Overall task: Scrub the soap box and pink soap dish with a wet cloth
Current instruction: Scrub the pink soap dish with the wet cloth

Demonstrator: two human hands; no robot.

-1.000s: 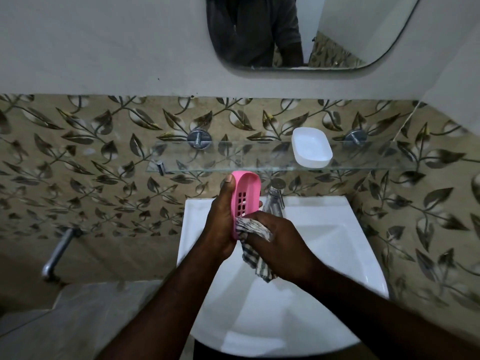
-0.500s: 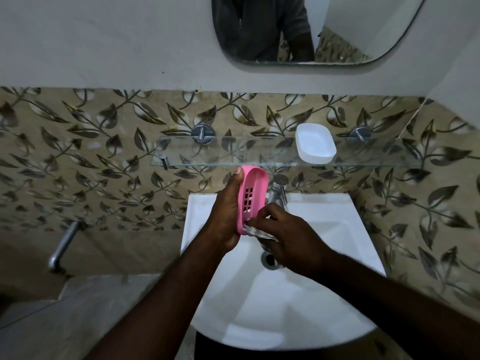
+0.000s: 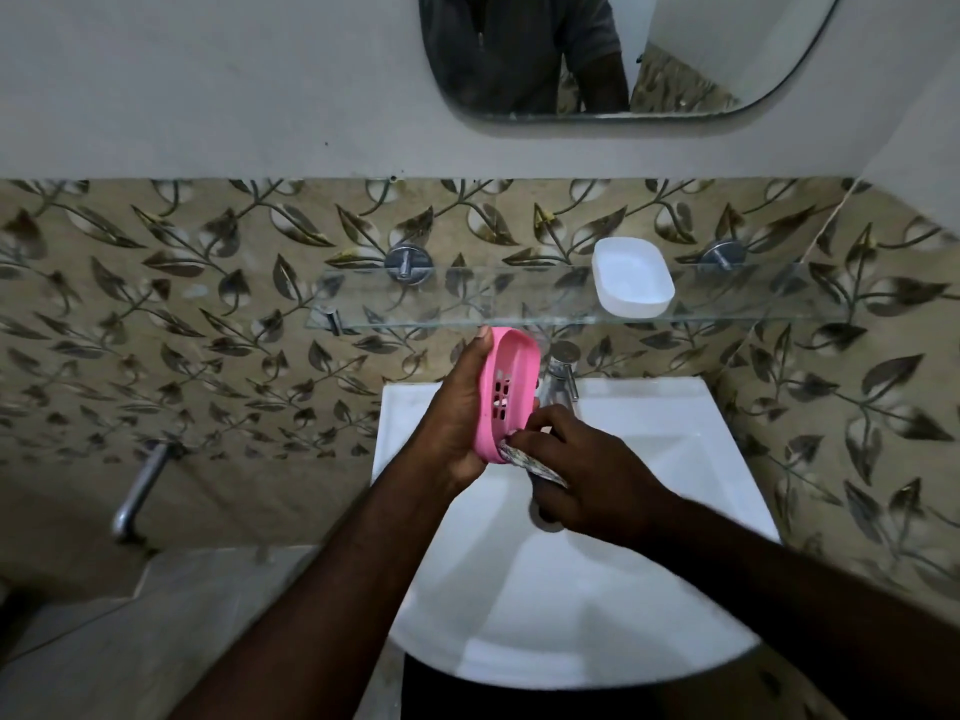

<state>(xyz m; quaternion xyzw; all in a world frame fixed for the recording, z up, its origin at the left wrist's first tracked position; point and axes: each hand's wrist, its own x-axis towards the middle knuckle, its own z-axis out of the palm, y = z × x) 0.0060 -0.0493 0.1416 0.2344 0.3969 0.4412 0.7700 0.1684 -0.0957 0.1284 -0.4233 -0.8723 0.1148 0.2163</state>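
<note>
My left hand (image 3: 457,413) grips the pink soap dish (image 3: 511,387) upright on its edge above the white sink (image 3: 675,449), its slotted inside facing right. My right hand (image 3: 582,475) holds a checked cloth (image 3: 530,462) pressed against the dish's lower end; most of the cloth is hidden under the fingers. The white soap box (image 3: 631,278) sits on the glass shelf (image 3: 441,304) above the sink, untouched.
A chrome tap (image 3: 561,376) stands at the back of the sink, just right of the dish. A mirror (image 3: 597,54) hangs above the shelf. A metal wall tap (image 3: 137,491) sticks out at lower left. Leaf-patterned tiles cover the walls.
My right hand has gathered the hanging cloth into a tighter bunch and shifted it along the dish's lower end. The dish has tilted slightly, showing more of its inside.
</note>
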